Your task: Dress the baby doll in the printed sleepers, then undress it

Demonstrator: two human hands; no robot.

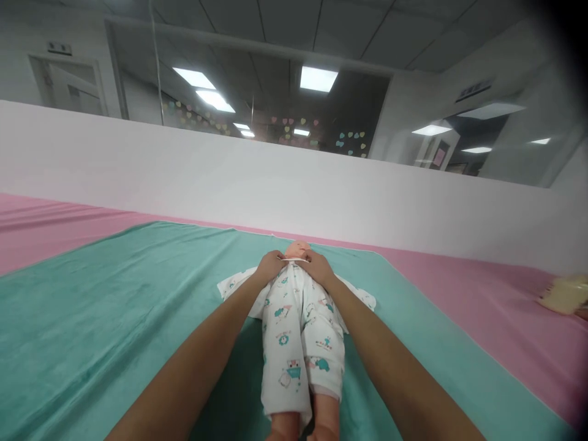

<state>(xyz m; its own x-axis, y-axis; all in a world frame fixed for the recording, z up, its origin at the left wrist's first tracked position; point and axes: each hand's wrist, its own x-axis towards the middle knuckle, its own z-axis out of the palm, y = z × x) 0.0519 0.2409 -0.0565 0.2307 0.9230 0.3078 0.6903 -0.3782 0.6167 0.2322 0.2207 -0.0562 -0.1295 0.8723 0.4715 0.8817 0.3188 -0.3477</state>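
A baby doll (297,248) lies on its back on a teal blanket (114,306), feet toward me. It wears white printed trousers (301,334), and a white printed top (362,298) lies spread open under it. My left hand (269,265) pinches the left side of the trousers' waistband. My right hand (318,265) grips the right side of the waistband. Both hands sit at the doll's waist, just below its head. The doll's bare feet (303,422) stick out of the trouser legs near the frame's bottom edge.
The teal blanket lies over a pink sheet (482,294) that runs left and right. A white partition wall (229,177) stands right behind the doll. A pale yellow cloth (566,294) lies at the far right on the pink sheet.
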